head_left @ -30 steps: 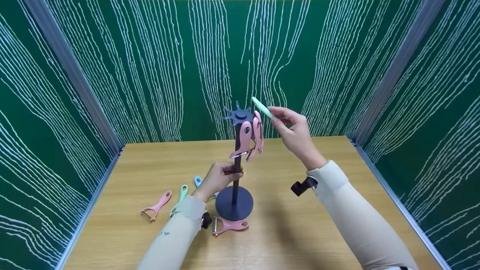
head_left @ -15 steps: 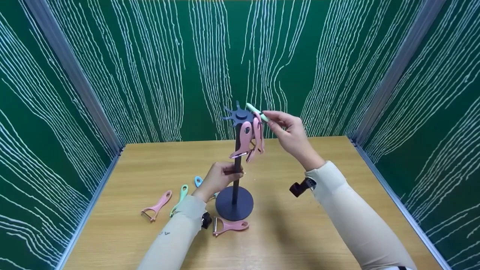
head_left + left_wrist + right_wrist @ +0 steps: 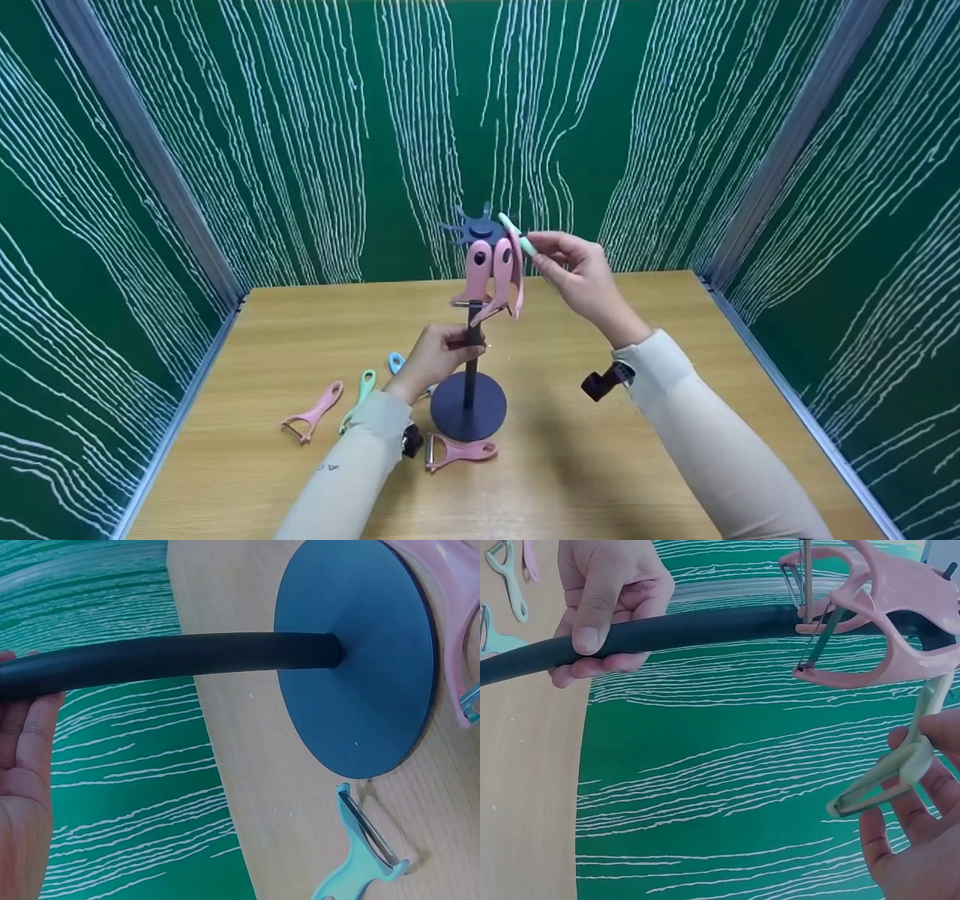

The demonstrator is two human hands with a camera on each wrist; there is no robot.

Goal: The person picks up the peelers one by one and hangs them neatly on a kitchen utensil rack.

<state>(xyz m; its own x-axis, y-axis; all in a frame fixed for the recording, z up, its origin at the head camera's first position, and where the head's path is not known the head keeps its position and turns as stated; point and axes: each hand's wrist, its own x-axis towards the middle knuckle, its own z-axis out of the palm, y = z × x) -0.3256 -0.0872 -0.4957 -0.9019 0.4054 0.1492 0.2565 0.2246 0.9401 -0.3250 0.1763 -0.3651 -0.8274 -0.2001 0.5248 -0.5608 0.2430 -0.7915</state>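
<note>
A dark stand (image 3: 469,427) with a round base and a spoked top (image 3: 480,231) stands on the table. My left hand (image 3: 437,356) grips its pole at mid-height; in the right wrist view the thumb lies over the pole (image 3: 697,628). Several pink peelers (image 3: 478,274) hang from the top's front and right side, blades down. With my right hand (image 3: 583,266) I pinch a light green peeler (image 3: 529,246) by the hooks on the right, its handle end against the top. The right wrist view shows this green peeler (image 3: 907,765) tilted, its blade end near my fingers. Whether its hole is on a hook cannot be told.
On the wooden table (image 3: 600,465), a pink peeler (image 3: 322,405), a green peeler (image 3: 366,386) and a blue peeler (image 3: 396,362) lie left of the base, partly behind my left arm. Another pink peeler (image 3: 469,451) lies before the base. Green walls (image 3: 300,150) enclose the table.
My right hand has moved left and down, bringing the green peeler to the spoked top. The top has turned, and the hanging pink peelers have swung leftward. My left hand stays on the pole.
</note>
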